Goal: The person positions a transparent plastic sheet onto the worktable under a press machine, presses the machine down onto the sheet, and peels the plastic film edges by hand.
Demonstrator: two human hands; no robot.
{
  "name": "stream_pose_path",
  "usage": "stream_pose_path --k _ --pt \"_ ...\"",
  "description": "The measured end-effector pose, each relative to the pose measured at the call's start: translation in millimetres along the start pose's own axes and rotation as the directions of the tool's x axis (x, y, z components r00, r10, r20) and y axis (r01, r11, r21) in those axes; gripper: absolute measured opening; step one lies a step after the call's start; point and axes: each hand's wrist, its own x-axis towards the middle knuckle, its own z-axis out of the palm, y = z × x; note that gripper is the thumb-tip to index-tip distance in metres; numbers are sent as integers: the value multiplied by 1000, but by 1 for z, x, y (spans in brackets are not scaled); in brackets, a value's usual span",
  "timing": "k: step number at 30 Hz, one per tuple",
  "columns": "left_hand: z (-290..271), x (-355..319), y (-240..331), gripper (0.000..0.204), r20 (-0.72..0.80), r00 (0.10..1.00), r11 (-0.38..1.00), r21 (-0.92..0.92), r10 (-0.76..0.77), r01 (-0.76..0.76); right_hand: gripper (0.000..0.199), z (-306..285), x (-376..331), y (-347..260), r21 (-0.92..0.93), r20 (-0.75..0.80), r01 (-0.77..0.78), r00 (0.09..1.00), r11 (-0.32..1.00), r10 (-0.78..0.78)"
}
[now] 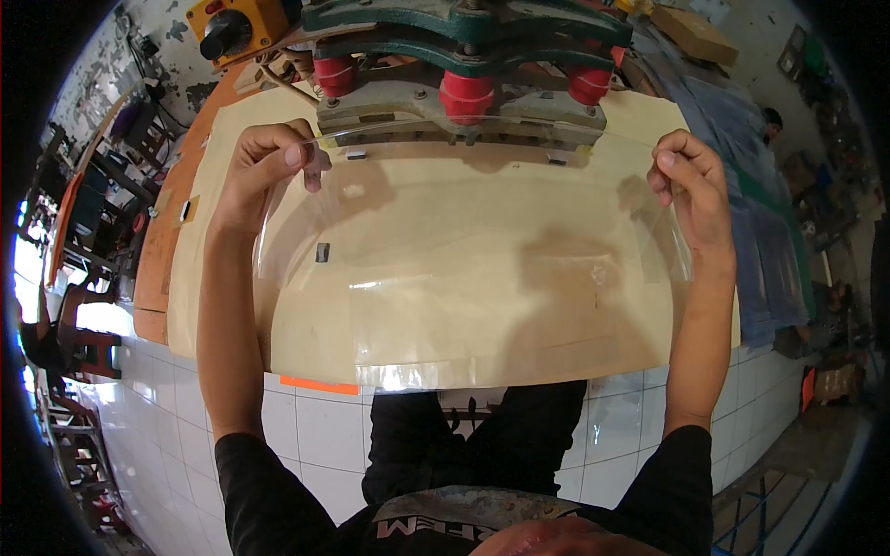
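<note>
A large clear plastic sheet (482, 218) stretches between my two hands above the cream-covered tabletop (209, 278). Its sides sag and curve, and I cannot make out its near edge against the table. My left hand (269, 167) pinches the far left corner between thumb and fingers. At the far right corner, my right hand (691, 181) grips the sheet in the same way. Just beyond the sheet's far edge stands a green press (464, 37) with red cylindrical posts (466, 95). Small grey blocks (356, 155) sit on the table before its base, and another grey block (322, 252) lies nearer the left.
A yellow control box (236, 30) with a black knob is at the far left. Bluish clear sheets (756, 259) are stacked along the right. Behind them is a cardboard box (695, 35). An orange strip (320, 385) shows at the table's near edge, above white floor tiles (324, 431).
</note>
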Motion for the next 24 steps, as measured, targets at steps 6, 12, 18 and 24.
stream_pose_path --k 6,12,18,24 --pt "-2 0 -1 21 -4 1000 1000 -5 -9 9 14 0 0 0 -6 -4 -10 1000 1000 10" --pt "-1 -1 1 22 -1 1000 1000 13 -3 3 14 1 0 0 -7 -8 -11 1000 1000 10" --pt "-1 0 0 22 10 1000 1000 19 4 -4 11 2 0 0 -20 -7 5 1000 1000 -5" --pt "0 1 -1 21 17 1000 1000 10 13 -13 11 3 -1 0 -25 -22 4 1000 1000 -5"
